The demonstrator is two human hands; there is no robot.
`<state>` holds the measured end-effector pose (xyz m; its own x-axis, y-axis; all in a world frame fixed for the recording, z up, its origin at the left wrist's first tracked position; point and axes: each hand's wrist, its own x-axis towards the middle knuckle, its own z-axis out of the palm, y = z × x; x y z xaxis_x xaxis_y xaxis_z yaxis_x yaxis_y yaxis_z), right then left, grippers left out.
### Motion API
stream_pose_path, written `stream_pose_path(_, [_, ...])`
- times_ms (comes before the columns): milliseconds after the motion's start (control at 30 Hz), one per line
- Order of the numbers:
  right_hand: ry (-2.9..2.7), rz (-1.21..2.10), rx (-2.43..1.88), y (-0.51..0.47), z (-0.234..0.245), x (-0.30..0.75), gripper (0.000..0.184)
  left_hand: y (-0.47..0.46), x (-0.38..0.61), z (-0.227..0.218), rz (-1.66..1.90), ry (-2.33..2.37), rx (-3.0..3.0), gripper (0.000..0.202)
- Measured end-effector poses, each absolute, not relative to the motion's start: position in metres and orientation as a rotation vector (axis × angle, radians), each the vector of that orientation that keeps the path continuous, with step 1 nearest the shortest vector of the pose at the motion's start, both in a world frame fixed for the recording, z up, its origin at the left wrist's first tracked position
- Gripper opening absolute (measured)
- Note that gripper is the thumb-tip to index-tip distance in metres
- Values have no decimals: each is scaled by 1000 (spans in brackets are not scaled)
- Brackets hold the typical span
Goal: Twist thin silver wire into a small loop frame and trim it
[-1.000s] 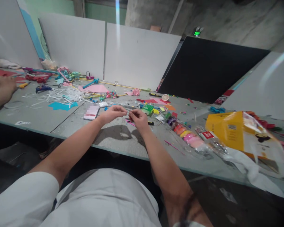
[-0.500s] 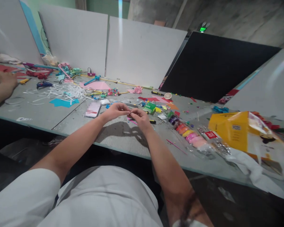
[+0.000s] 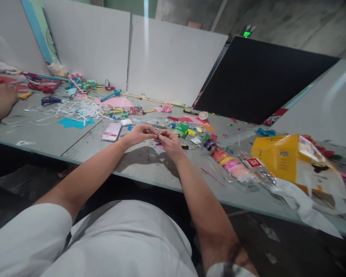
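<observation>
My left hand [image 3: 140,133] and my right hand [image 3: 169,141] meet fingertip to fingertip just above the grey table [image 3: 150,165]. Both are closed in a pinch on a tiny item between them, too small to name. A pink paper scrap [image 3: 158,145] and a black marker [image 3: 184,146] lie on the table just beyond my right hand. A phone [image 3: 112,132] lies flat to the left of my left hand.
A clear pack of coloured clay tubs [image 3: 227,159] and a yellow bag [image 3: 288,157] lie to the right. White paper strips [image 3: 75,109], blue paper [image 3: 73,122] and craft bits cover the left. Another person's hand [image 3: 1,96] rests at far left. White and black boards stand behind.
My hands have drawn closer, fingertips now touching. The view has shifted slightly; the other person's hand stays at the far left.
</observation>
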<state>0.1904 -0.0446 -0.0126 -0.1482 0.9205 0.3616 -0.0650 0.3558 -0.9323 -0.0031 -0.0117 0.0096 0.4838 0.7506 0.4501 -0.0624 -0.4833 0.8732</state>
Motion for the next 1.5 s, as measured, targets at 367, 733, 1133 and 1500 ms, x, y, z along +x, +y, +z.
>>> stream_pose_path(367, [-1458,1051,-783,-42,-15,191,27,-12,-3,10,1133,610,1845,26])
stream_pose_path(733, [-1461,979,-828,-38,-19,189,22,-10,1,7,1149,610,1885,36])
stream_pose_path(1133, [-1499,844,-895,-43,-15,188,27,-6,0,2,1200,690,1982,28])
stream_pose_path(1500, [-1548,680,-922,-46,-15,186,23,-2,5,-8,1189,666,1906,31])
